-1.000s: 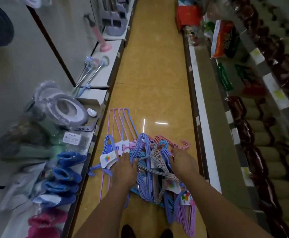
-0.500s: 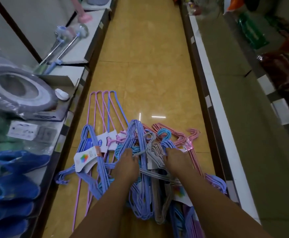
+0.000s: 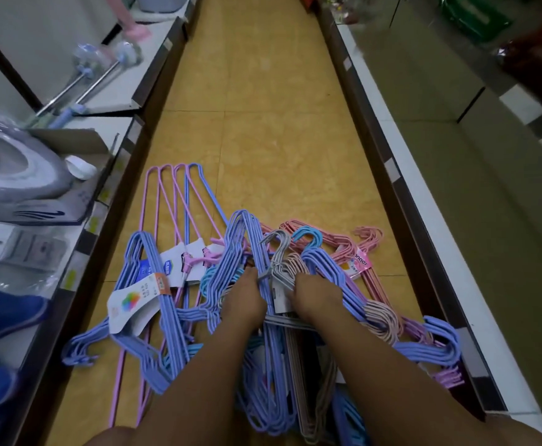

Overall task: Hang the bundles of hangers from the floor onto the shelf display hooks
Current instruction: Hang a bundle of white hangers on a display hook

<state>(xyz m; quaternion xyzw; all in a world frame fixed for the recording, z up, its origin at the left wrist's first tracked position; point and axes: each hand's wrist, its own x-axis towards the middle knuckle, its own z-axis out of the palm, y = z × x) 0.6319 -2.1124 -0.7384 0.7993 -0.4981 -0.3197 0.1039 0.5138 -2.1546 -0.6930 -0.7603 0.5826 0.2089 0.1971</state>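
While both hands dig into the heap of hanger bundles (image 3: pixel 263 317) on the yellow floor (image 3: pixel 279 140) between the shelves, the left hand (image 3: pixel 242 300) curls its fingers round the grey bundle's (image 3: pixel 277 255) hook necks and the right hand (image 3: pixel 316 296) closes on the same cluster. The risk, as I judge it, is tangling: hooks of the blue bundle (image 3: pixel 247 239) interlock with the grey ones, so a lift could drag neighbours up, spill them, or tear a paper label (image 3: pixel 133 304).

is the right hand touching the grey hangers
Touching. The head view shows the right hand down in the pile on the floor, its fingers curled onto the grey hangers just below their hooks, with no gap between them.
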